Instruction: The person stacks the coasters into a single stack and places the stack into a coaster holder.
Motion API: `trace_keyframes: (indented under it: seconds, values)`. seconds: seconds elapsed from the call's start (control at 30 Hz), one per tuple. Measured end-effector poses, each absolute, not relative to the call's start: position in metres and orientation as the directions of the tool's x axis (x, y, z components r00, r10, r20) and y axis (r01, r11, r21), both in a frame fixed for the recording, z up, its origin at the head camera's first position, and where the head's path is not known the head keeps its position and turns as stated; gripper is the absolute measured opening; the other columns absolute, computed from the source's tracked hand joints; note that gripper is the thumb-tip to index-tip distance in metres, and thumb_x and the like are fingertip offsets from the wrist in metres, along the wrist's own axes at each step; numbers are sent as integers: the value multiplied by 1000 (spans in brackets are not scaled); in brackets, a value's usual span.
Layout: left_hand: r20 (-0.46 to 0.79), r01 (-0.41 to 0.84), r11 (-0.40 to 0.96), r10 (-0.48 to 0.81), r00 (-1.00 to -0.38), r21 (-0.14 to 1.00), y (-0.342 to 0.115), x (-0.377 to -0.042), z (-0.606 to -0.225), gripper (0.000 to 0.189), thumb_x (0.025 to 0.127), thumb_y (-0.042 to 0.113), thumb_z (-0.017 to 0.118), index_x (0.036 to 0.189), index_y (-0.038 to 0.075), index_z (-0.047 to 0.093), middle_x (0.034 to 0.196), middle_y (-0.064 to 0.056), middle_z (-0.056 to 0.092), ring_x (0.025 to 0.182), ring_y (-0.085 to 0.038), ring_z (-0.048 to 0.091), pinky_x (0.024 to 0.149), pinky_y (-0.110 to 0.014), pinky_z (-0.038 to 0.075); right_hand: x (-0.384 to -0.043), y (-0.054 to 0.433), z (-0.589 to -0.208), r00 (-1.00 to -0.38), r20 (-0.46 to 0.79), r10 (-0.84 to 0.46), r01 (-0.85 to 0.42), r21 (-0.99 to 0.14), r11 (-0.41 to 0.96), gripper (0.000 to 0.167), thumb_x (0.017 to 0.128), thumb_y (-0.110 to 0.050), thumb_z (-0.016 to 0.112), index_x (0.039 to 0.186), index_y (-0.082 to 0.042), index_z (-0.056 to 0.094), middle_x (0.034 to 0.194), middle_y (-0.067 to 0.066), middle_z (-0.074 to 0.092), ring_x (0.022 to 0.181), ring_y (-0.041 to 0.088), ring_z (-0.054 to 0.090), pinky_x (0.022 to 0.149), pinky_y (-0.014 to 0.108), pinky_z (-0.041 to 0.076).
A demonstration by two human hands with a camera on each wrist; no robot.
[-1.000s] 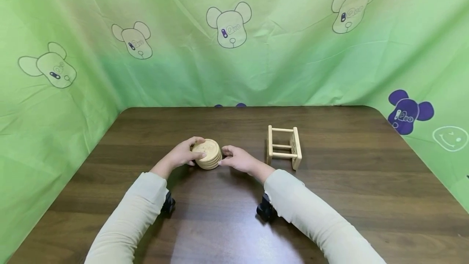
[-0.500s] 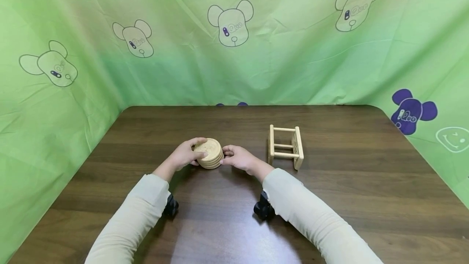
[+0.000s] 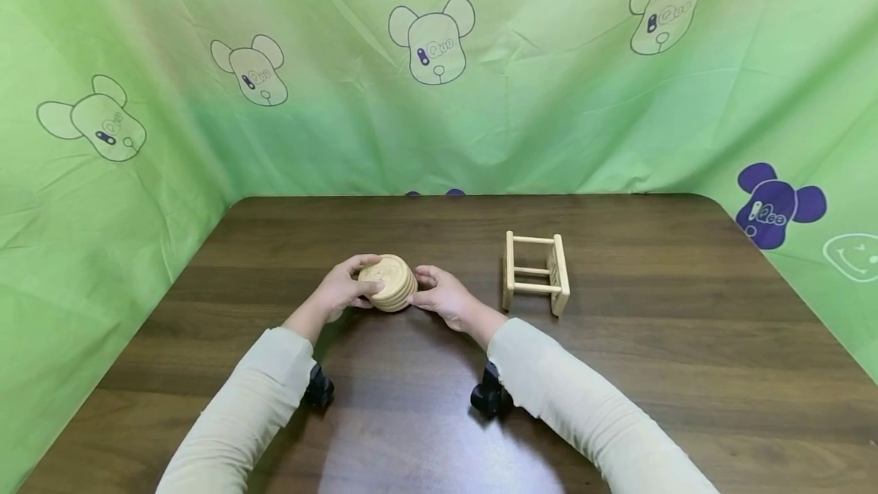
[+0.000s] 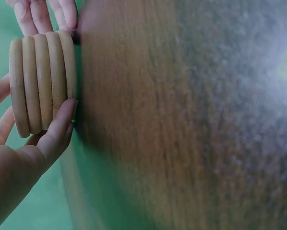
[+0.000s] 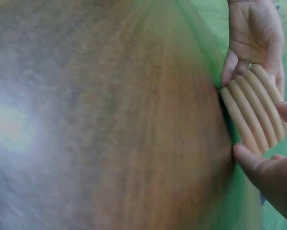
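Observation:
Several round wooden coasters [image 3: 386,274] form a slanted stack at the table's middle, left of the rack. My left hand [image 3: 338,288] grips the stack from the left, one digit over the top coaster and others low at the side. At the stack's right side, my right hand [image 3: 446,299] holds its edge with bent fingers and thumb. In the left wrist view the coasters [image 4: 43,79] lie face to face between both hands. The right wrist view shows the coasters [image 5: 256,108] stepped out of line. Whether the lowest coaster touches the table cannot be told.
A wooden rack [image 3: 536,288] with two side frames and cross rods stands right of the right hand. Dark wood-grain table [image 3: 658,341] lies beneath. A green printed curtain [image 3: 343,113] surrounds its back and sides. Black wrist cameras [image 3: 488,395] hang under the sleeves.
Both hands have kept hold of the stack. The upper coasters have shifted a little left and away, so the stack slants more. The rack has stayed in place; the head view has shifted slightly.

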State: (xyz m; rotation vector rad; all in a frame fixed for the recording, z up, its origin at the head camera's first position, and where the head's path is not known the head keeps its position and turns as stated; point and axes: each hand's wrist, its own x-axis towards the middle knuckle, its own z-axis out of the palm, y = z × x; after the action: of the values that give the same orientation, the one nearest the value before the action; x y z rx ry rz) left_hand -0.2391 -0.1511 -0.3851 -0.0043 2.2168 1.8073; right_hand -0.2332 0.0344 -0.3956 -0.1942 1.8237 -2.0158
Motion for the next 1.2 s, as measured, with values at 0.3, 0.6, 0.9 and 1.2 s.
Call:
trace_keyframes:
  seconds: [0.3,0.6,0.9,1.2]
  values:
    - [-229,-192,196,187,-955,962,-152,-239,-385,50,79,-1,57,126,5,42,124,-17,36,92,-24,48,66,-40,48,-235,32,-405,-904,-173,-391,216,-974,-69,64,73,16,54,129,10,24,123,28,35,100,27,47,82,31,42]
    - [-228,-204,123,233,-945,971,-150,-235,-385,51,81,-2,55,128,3,37,128,-17,31,90,-23,49,70,-42,47,-233,28,-411,-886,-167,-432,290,-928,-235,68,74,20,50,132,2,19,118,23,35,91,25,51,80,37,43]
    - [-188,-189,20,245,-951,982,-143,-232,-382,51,81,-3,53,129,3,35,126,-16,32,87,-21,51,70,-43,46,-231,35,-403,-880,-156,-449,317,-897,-308,68,76,17,51,131,-7,19,122,20,35,84,24,55,75,40,45]
    - [-145,-141,36,261,-954,989,-128,-232,-374,52,82,-2,53,130,8,36,125,-15,33,95,-24,46,72,-41,46,-230,46,-393,-902,-115,-415,260,-914,-311,69,75,18,51,131,-8,19,122,20,35,86,24,54,74,42,45]
